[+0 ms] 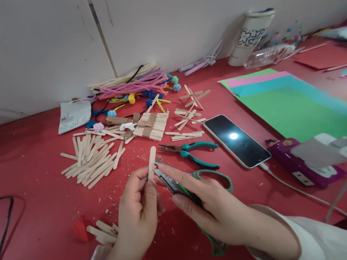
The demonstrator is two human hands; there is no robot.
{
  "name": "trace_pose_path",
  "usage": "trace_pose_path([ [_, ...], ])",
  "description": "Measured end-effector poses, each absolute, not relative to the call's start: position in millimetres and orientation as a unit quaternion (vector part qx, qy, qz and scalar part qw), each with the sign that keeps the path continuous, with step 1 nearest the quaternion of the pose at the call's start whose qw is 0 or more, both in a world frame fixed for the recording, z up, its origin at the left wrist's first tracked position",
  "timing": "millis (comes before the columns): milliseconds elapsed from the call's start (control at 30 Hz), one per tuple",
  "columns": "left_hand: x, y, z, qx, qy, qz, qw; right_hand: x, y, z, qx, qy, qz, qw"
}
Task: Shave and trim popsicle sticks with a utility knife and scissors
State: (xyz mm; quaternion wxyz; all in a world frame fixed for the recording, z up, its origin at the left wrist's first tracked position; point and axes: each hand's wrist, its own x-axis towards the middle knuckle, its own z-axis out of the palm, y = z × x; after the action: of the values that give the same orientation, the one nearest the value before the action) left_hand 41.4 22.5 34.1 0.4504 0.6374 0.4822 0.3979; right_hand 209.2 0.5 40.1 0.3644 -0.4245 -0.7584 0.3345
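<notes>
My left hand pinches a wooden craft stick between thumb and fingers, its rounded end pointing up. In my right hand is a green utility knife, its blade close beside the stick; whether it touches the wood I cannot tell. Part of the knife is hidden under my fingers. Beyond my hands lie teal-handled pliers, and a pair of scissors with a grey-green handle is partly covered by my right hand. A loose pile of craft sticks spreads to the left.
A phone on a cable lies right of the pliers, near a purple power strip. Coloured paper sheets cover the right side. Behind are pink pipe cleaners, a bundle of sticks and a white tumbler. Wood shavings dot the red table.
</notes>
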Motion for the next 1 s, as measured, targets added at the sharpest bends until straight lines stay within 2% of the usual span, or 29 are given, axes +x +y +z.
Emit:
trace_pose_path([
  [433,39.1,18.4,30.5,0.685,0.513,0.387,0.343,209.5,-4.7,43.7,-0.451,-0.778,0.306,0.313],
  [767,43.8,24.3,40.1,0.577,0.48,0.412,0.517,218.7,3.5,43.9,-0.432,-0.741,0.407,0.314],
  [1000,43.6,26.6,40.2,0.53,0.475,0.421,0.562,220.3,6.3,43.1,-0.414,-0.718,0.455,0.326],
])
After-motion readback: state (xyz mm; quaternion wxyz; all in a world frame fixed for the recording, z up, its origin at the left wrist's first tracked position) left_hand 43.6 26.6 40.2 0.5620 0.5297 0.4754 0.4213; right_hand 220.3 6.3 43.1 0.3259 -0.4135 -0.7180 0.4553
